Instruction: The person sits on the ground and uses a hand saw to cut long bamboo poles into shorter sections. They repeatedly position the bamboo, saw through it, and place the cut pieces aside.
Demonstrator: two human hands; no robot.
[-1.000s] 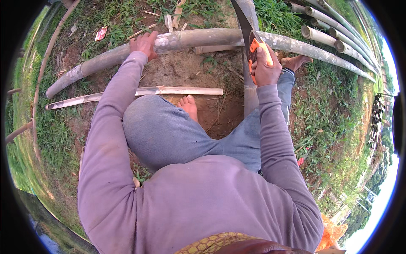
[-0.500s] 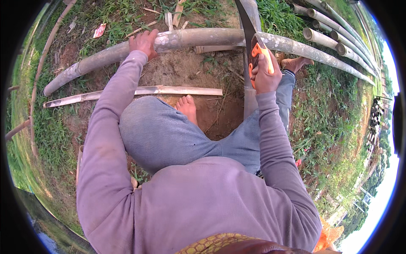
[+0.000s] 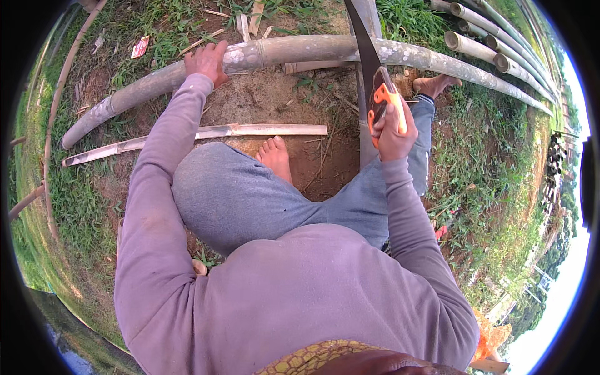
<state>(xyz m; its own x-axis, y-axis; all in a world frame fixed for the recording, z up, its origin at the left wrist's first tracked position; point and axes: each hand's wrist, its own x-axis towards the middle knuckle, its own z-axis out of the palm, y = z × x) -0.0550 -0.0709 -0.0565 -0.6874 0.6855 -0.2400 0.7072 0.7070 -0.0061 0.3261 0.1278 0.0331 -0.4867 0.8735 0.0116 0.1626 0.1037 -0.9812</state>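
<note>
A long, thick bamboo pole (image 3: pixel 300 51) lies crosswise in front of me. My left hand (image 3: pixel 207 64) is closed over it left of the middle, fingers wrapped on its far side. In my right hand (image 3: pixel 395 132) is the orange handle of a handsaw (image 3: pixel 366 45). Its dark blade points away from me and crosses the pole; I cannot tell how deep the teeth sit. Beneath the pole, by the blade, runs a grey beam (image 3: pixel 368 147). A split bamboo strip (image 3: pixel 269 129) lies on the ground nearer to me, by my bare foot (image 3: pixel 275 157).
Several cut bamboo poles (image 3: pixel 472 47) are stacked at the far right. My other foot (image 3: pixel 436 85) is beyond the saw handle, close to the pole. Bamboo scraps (image 3: pixel 255 17) and a red-and-white wrapper (image 3: pixel 140 47) lie on the grass and soil. An orange bag (image 3: pixel 494 334) is at the lower right.
My right hand has drawn the handsaw back toward me, its blade sliding across the pole. My left hand keeps its hold on the bamboo pole.
</note>
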